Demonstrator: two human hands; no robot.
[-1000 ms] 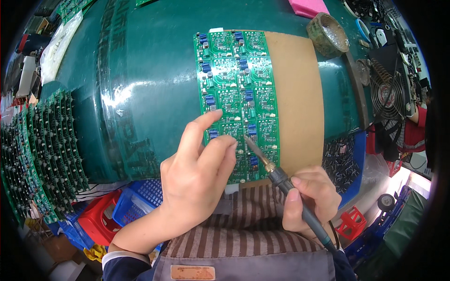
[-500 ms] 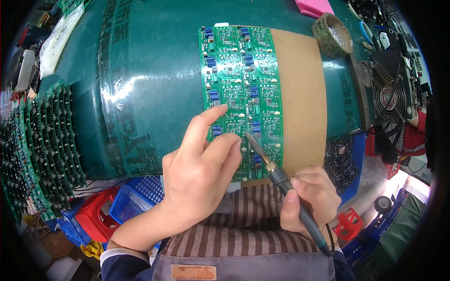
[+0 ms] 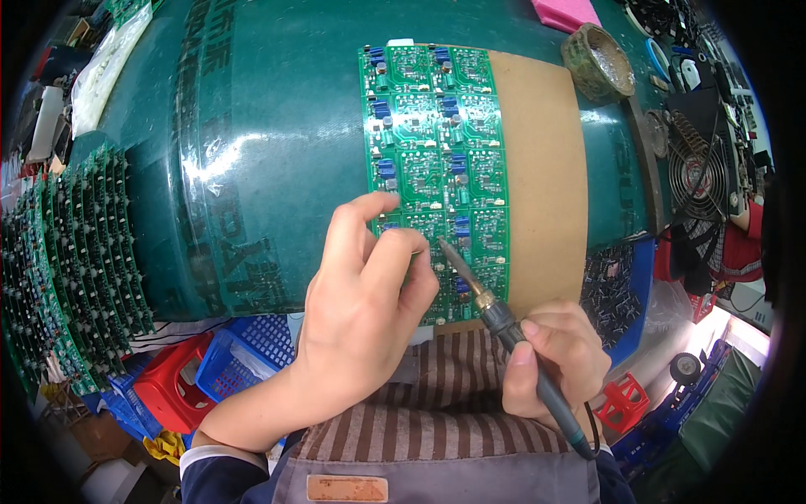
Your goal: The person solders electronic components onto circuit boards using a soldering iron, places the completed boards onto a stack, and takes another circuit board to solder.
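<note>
A green circuit board panel point(image 3: 424, 181) of repeated units with blue parts lies on a tan board. My right hand point(image 3: 558, 357) is closed round the grey handle of a soldering iron point(image 3: 504, 328). The iron points up and left, its tip over the lower middle of the panel; whether it touches is hard to tell. My left hand point(image 3: 357, 294) is over the panel's lower left, one finger stretched onto it. Its other fingers are bent together near the iron's tip, and anything between them is too small or hidden to name.
Bare tan board point(image 3: 537, 168) extends right of the panel on a green mat point(image 3: 269, 109). A round container point(image 3: 598, 63) stands at the far right, above a fan point(image 3: 697, 175). Stacked circuit boards point(image 3: 75, 260) stand at left. A blue bin point(image 3: 640, 294) of small dark parts sits at right.
My left hand has shifted slightly right, its fingers drawn a little more together. The panel has moved very slightly right. The soldering iron and my right hand look almost unmoved.
</note>
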